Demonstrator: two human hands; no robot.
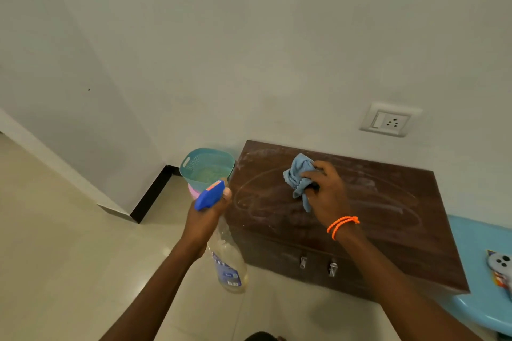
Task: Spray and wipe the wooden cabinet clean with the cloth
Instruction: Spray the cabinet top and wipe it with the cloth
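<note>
On the cabinet top point(346, 216), your right hand point(327, 196) presses the bunched cloth point(297, 174) down; your left hand point(206, 216) grips the spray bottle point(227, 266) beside it. Pale smears show much wiping remains.

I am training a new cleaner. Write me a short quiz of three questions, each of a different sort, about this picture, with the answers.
1. True or false: the left hand holds the spray bottle above the floor, beside the wooden cabinet.
2. Multiple choice: what does the right hand grip? A) a sponge B) a light blue cloth C) a brush
3. Fill in: the teal basket stands to the ____ of the cabinet as the camera sees it.

Key: 1 true; 2 B; 3 left. The cabinet top shows whitish curved streaks, so wiping is not yet finished.
</note>
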